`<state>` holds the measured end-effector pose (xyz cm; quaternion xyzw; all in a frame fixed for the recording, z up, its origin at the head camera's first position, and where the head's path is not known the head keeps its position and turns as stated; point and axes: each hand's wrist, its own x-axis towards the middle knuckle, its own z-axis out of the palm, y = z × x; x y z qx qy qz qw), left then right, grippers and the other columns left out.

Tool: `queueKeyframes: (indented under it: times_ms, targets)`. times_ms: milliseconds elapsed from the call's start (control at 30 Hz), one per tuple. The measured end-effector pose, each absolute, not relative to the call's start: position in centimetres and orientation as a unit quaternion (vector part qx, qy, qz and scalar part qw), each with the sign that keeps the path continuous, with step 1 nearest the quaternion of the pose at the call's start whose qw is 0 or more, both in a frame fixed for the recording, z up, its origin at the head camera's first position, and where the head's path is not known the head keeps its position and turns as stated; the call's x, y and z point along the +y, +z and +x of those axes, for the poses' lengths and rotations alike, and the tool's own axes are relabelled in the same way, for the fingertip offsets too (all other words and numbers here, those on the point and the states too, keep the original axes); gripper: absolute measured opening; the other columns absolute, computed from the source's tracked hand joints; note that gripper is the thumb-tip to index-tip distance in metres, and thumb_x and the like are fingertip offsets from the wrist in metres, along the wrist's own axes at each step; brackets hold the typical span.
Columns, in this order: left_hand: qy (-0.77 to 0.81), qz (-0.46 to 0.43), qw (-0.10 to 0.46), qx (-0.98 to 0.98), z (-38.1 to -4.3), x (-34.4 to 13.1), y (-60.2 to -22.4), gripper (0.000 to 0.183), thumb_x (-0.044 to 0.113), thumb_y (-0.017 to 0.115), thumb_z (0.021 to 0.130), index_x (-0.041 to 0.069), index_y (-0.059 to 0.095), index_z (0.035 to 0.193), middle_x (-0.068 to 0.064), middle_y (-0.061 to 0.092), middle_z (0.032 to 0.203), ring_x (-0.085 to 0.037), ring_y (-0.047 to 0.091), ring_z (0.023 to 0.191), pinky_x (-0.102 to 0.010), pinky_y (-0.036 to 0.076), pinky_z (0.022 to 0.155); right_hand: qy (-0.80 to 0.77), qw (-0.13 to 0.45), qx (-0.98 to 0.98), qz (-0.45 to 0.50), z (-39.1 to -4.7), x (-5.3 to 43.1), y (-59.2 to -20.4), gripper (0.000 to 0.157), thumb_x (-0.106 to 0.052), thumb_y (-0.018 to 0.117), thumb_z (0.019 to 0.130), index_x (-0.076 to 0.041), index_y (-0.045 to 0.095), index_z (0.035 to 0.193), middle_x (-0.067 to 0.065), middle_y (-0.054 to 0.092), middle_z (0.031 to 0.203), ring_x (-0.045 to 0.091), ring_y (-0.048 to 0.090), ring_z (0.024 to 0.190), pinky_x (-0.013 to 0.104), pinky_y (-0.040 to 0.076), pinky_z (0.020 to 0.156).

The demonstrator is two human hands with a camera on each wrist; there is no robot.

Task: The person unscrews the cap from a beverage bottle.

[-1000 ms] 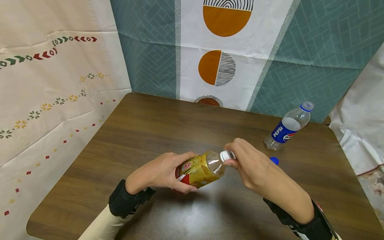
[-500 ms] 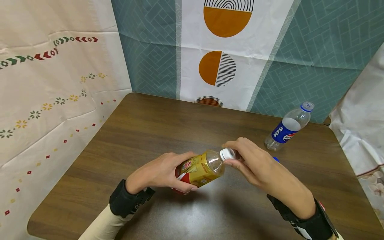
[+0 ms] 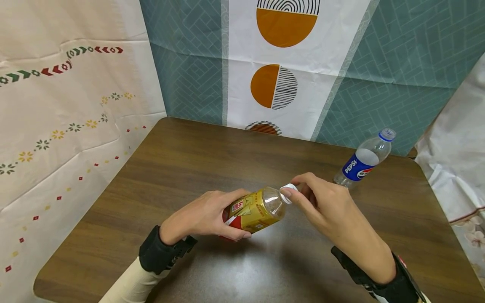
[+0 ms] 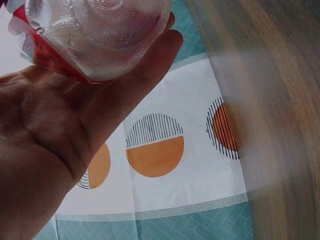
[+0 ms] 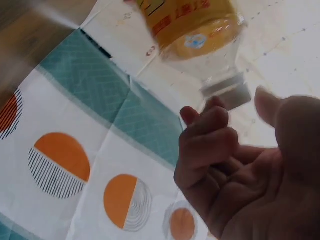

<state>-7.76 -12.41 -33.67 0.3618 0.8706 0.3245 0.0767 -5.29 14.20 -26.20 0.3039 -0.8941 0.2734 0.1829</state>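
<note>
A clear plastic bottle with a yellow and red label (image 3: 251, 213) is held tilted over the table, its neck toward the right. My left hand (image 3: 212, 212) grips the bottle round its lower part, thumb on the near side. In the left wrist view the ridged clear bottle base (image 4: 110, 35) shows above the palm. At the neck sits a white cap (image 3: 286, 194), with the thumb and index finger of my right hand (image 3: 327, 206) on either side of it. The right wrist view shows the cap (image 5: 232, 92) on the neck, curled fingers right at its edge.
An uncapped clear Pepsi bottle (image 3: 360, 163) stands at the back right of the brown wooden table (image 3: 212, 155), partly covered by my right hand. A patterned teal and white cloth (image 3: 197, 63) hangs behind the table, and pale printed cloths (image 3: 75, 126) hang at the sides.
My right hand has shifted and turned round the white cap, its thumb now on top of it. The blue cap seen earlier is hidden behind that hand. My left hand keeps its hold.
</note>
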Motion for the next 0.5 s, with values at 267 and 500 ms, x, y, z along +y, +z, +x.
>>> queueKeyframes:
  times_ms: [267, 500]
  targets:
    - [0.316, 0.361, 0.069, 0.875, -7.8, -12.4, -33.4, 0.066, 0.060, 0.068, 0.072, 0.029, 0.048, 0.127, 0.017, 0.059, 0.084, 0.001, 0.055, 0.069, -0.020, 0.052, 0.054, 0.254, 0.181, -0.927, 0.208, -4.9, 13.1, -25.9, 0.030, -0.036, 0.064, 0.089, -0.012, 0.060, 0.072, -0.007, 0.042, 0.051, 0.007, 0.039, 0.044, 0.027, 0.036, 0.039]
    - [0.311, 0.358, 0.060, 0.878, -7.9, -12.4, -33.5, 0.067, 0.060, 0.068, 0.073, 0.028, 0.047, 0.128, 0.016, 0.058, 0.084, 0.001, 0.054, 0.068, -0.020, 0.051, 0.053, 0.257, 0.154, -0.936, 0.187, -5.0, 12.8, -26.0, 0.038, -0.044, 0.058, 0.091, -0.011, 0.054, 0.071, -0.004, 0.043, 0.050, 0.010, 0.040, 0.043, 0.027, 0.037, 0.038]
